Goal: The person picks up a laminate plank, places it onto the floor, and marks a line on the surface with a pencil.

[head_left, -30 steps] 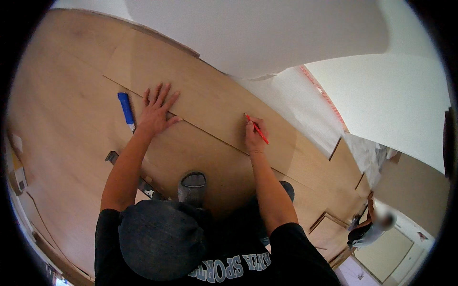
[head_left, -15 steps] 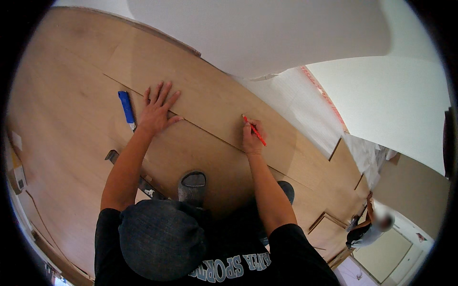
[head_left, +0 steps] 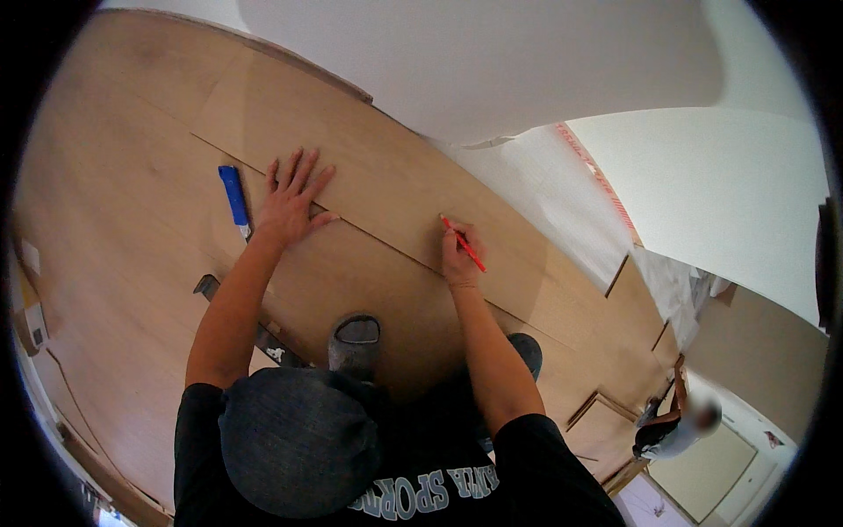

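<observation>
My left hand [head_left: 291, 204] lies flat with fingers spread across the seam between two wood-look floor planks. In my right hand [head_left: 460, 252] is a red pencil [head_left: 463, 242], its tip pointing at the surface of the upper plank [head_left: 378, 176]. Left of my left hand, a blue-handled utility knife [head_left: 234, 197] rests on the floor, its lower end close to my wrist. A dark metal bar with a bent end [head_left: 207, 286] passes beneath my left forearm, which hides part of it.
White underlay sheeting [head_left: 562, 193] shows beyond the planks, next to a pale wall [head_left: 492, 61]. My feet in grey slippers [head_left: 355, 342] are on the floor. Loose planks [head_left: 601, 406] lie at the right, near another person [head_left: 676, 430].
My right hand and the pencil have shifted slightly to the left along the plank. My left hand keeps its place.
</observation>
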A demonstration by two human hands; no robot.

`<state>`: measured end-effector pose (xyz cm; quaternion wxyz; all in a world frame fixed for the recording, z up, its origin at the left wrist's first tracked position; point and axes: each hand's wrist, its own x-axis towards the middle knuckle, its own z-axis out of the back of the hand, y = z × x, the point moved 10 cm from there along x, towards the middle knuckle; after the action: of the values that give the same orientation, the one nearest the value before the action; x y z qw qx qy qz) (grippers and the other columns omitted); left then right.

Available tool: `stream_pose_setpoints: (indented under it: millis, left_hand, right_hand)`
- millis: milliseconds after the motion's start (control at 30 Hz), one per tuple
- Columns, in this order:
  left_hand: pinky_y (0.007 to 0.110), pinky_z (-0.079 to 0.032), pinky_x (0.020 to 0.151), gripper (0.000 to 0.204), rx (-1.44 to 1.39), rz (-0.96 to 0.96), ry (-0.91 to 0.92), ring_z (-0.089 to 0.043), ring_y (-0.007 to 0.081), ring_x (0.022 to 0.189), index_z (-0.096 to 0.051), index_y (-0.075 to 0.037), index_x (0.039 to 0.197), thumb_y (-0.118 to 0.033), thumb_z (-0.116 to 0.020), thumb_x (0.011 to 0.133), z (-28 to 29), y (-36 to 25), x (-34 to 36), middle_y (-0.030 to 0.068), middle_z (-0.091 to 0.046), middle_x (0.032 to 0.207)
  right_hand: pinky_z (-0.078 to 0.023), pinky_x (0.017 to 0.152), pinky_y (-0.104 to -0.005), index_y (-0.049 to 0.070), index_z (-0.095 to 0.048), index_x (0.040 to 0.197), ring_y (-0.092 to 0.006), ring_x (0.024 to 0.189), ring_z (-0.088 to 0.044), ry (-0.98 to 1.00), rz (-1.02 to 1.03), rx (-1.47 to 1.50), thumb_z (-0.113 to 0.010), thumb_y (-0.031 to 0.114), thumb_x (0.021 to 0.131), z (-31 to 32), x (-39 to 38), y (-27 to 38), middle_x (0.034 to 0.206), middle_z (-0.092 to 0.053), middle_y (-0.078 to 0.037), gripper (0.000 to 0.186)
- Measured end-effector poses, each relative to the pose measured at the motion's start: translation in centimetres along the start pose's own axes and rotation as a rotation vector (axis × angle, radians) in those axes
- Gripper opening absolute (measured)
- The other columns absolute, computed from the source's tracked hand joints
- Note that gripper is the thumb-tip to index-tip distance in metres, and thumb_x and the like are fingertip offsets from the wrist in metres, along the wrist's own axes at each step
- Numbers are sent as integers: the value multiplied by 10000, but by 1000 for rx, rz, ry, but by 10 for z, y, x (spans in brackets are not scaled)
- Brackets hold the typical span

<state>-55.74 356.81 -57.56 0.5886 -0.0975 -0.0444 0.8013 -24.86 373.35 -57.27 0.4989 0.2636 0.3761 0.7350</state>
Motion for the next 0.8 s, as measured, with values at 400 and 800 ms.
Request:
stream_pose_setpoints:
  millis: [400, 800]
  left_hand:
    - [576, -27, 1234, 875, 10, 25, 84, -59, 292, 1566, -274, -310, 1596, -718, -543, 869, -1, 1, 0, 50, -136, 1694]
    - [591, -60, 1228, 844, -6, -4, -33, -111, 299, 1557, -339, -300, 1573, -721, -538, 869, 3, 0, 0, 56, -174, 1685]
  right_hand:
    - [-508, 643, -296, 73, -689, 973, -131, 639, -600, 19, 37, 45, -666, 151, 882, -6, -5, 14, 758, -664, -60, 122]
    - [-535, 699, -311, 46, -669, 974, -165, 725, -657, 62, 28, 18, -638, 136, 910, -19, -15, 20, 853, -718, -88, 114]
